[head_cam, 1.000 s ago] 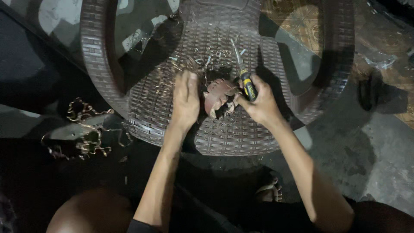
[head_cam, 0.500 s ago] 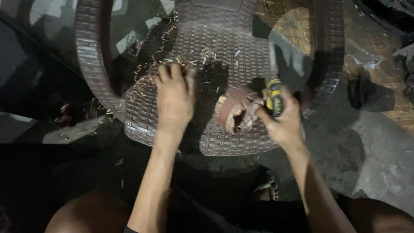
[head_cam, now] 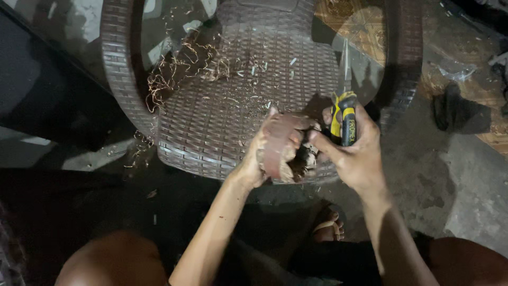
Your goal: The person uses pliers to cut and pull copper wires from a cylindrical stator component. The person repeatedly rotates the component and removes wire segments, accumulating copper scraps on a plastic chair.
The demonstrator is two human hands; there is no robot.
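My left hand [head_cam: 253,159] grips a reddish-brown carved wooden piece [head_cam: 283,145] at the front edge of a brown woven chair [head_cam: 211,122]. Its fingers wrap around the piece's left side. My right hand [head_cam: 355,153] holds a tool with a yellow and black handle [head_cam: 344,119]; its thin metal blade [head_cam: 346,66] points up and away from me. The thumb and fingertips of that hand also touch the right side of the wooden piece. Curled wood shavings [head_cam: 174,69] lie scattered on the chair seat.
The chair's arm rests [head_cam: 119,69] rise on both sides of the seat. A dark cloth [head_cam: 457,111] lies on the concrete floor to the right. My sandalled foot [head_cam: 328,228] shows below the hands, and my knees fill the lower corners.
My left hand has left the chair seat and taken hold of the wooden piece. The view has shifted, so both hands now sit lower and further right on the chair.
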